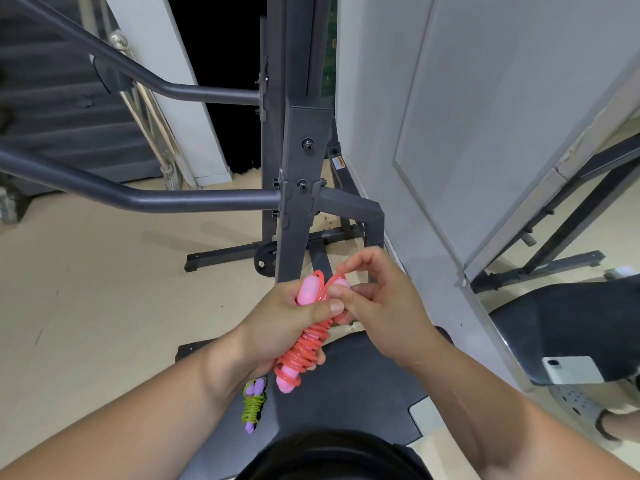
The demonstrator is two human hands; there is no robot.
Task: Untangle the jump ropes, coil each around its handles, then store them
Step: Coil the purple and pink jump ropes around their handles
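While left hand is gripping pink handles, right hand is pinching a red rope loop, likely light, springy, slick; best held at the handles.

Our left hand gripped the coiled jump rope, thumb across it; our right hand, just beside, pinched its loose loop, forearms converging.

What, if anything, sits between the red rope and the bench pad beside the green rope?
Nothing visible. Left hand grips the red rope, right hand pinches its loop; the bench pad beside the green rope is bare.
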